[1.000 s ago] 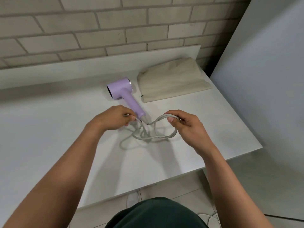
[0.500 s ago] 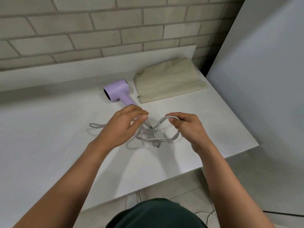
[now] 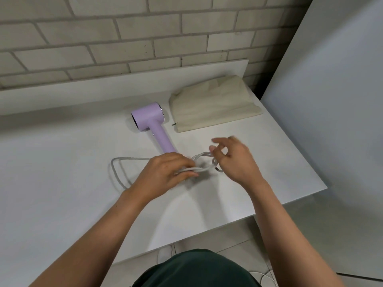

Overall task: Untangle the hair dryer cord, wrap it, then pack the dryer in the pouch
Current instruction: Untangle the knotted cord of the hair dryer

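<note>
A lilac hair dryer (image 3: 152,121) lies on the white table (image 3: 62,183), handle pointing toward me. Its grey cord (image 3: 204,162) is bunched in twisted loops just below the handle's end, and one long loop trails out to the left. My left hand (image 3: 165,175) is closed on a doubled strand of that cord. My right hand (image 3: 233,160) hovers at the right of the bundle with fingers spread and blurred; one finger hooks a loop. The beige fabric pouch (image 3: 213,109) lies flat to the right of the dryer's head.
A brick wall and a low white ledge (image 3: 124,83) run along the back of the table. A large white panel (image 3: 331,100) stands at the right. The table's right corner and front edge are close to my hands; tiled floor shows below.
My left hand has dropped onto the cord and gripped a doubled strand. My right hand has opened its fingers. A long loop now lies farther out to the left.
</note>
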{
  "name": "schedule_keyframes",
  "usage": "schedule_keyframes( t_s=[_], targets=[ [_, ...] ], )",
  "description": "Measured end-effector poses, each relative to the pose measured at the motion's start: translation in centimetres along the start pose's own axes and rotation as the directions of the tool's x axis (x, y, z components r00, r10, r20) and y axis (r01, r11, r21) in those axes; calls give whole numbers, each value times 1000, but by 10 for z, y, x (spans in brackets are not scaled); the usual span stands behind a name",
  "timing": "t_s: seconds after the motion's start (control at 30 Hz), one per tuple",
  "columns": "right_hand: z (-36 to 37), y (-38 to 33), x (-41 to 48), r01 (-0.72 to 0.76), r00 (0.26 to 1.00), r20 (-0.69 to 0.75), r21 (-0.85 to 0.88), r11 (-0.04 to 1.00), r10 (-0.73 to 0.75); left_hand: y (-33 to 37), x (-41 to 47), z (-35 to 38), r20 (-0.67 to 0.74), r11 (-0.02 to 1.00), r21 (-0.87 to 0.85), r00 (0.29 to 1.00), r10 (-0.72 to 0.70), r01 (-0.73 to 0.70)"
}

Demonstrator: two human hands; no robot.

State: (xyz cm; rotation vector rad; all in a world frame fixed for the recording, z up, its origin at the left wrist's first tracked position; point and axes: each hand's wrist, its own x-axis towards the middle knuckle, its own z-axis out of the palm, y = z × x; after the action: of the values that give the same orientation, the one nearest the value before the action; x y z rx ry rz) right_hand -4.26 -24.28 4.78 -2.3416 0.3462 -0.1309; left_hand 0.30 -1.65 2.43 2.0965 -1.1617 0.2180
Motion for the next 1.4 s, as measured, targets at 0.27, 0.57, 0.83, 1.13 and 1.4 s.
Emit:
schedule_keyframes(
  t_s=[0.27, 0.57, 0.83, 1.13, 1.4],
  targets=[
    [-16, 2, -15, 676, 684, -153, -233, 699, -713, 9, 15, -14, -90, 932, -212, 943, -320, 295],
    [9, 3, 2, 674, 653, -243, -246, 697, -717, 12, 21, -16, -86, 935, -185, 943, -321, 302],
    [20, 6, -2, 660, 565, -365, -338, 671, -740, 9, 14, 6, -310, 969, 197, 947, -82, 148],
    [14, -6, -10, 595, 772, -390, 167, 786, -502, 8, 7, 9, -226, 942, -13, 916, -331, 337],
    [10, -7, -19, 240, 958, -275, 598, 765, -86, 12, 14, 3, -56, 859, -31, 857, -512, 511]
  ],
)
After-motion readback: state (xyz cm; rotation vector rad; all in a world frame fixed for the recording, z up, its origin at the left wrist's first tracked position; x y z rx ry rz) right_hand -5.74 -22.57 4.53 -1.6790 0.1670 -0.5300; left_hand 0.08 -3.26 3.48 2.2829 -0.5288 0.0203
